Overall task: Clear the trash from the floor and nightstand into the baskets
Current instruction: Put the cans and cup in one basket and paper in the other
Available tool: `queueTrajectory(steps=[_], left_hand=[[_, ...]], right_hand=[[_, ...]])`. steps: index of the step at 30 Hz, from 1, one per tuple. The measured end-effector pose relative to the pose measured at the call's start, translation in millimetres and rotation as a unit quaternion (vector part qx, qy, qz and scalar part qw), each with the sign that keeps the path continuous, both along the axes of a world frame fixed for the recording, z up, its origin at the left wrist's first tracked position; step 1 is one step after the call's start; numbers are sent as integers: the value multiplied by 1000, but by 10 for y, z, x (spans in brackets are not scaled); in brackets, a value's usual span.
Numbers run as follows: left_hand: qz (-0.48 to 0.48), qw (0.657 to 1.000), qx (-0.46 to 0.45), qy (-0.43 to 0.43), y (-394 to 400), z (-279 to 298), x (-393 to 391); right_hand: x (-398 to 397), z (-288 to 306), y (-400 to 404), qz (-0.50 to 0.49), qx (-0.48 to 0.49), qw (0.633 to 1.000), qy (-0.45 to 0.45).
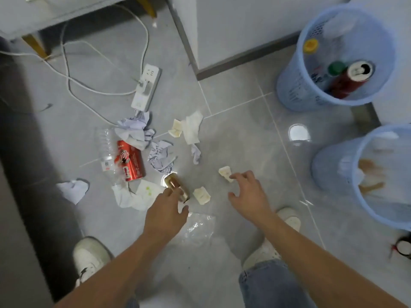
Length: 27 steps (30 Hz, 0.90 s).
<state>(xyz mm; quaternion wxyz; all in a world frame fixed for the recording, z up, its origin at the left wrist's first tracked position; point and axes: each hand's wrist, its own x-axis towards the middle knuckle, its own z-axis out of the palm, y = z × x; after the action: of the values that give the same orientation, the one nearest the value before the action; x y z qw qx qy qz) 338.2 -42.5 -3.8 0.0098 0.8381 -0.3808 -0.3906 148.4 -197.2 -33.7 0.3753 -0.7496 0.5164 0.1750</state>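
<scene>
Trash lies scattered on the grey tiled floor: a red can (130, 161), a clear plastic bottle (106, 150), crumpled papers (135, 130), tissues (191, 128) and small cream scraps (201, 196). My left hand (168, 207) hovers open over a small brown glass bottle (176, 187), fingers at its side. My right hand (249, 194) is spread open, fingertips touching a cream scrap (225, 172). Two blue baskets stand at the right: the far basket (289, 85) holds bottles and a can, the near basket (329, 170) holds paper and brown scraps.
A white power strip (146, 85) with cables lies at the back near a nightstand leg (35, 46). A clear plastic wrapper (198, 227) lies by my feet. My white shoes (89, 256) flank the spot. A dark strip runs along the left.
</scene>
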Motion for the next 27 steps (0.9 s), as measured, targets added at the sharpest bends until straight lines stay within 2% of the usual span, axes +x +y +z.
queueTrajectory(steps=[3,7,11,14,16,20,27], left_hand=[[50,998,16,-21,397,-396,233],[57,995,43,-62,784,-780,502],[44,996,32,-68,941,-1051,640],[20,995,22,-99,902,-1187,680],[13,993,6,-116,877,-1247,684],[32,996,-34,-82,852,-1307,686],[23,995,-96,-10,963,-1405,734]], right_hand=[[222,-470,90,19,-22,1000,12],[422,-886,164,53,-63,996,34],[545,-1003,350,66,-111,992,12],[599,-955,549,88,-95,991,-24],[610,-914,725,133,-80,988,-16],[639,-948,970,184,-79,979,25],[573,-1155,1049,166,-88,981,-48]])
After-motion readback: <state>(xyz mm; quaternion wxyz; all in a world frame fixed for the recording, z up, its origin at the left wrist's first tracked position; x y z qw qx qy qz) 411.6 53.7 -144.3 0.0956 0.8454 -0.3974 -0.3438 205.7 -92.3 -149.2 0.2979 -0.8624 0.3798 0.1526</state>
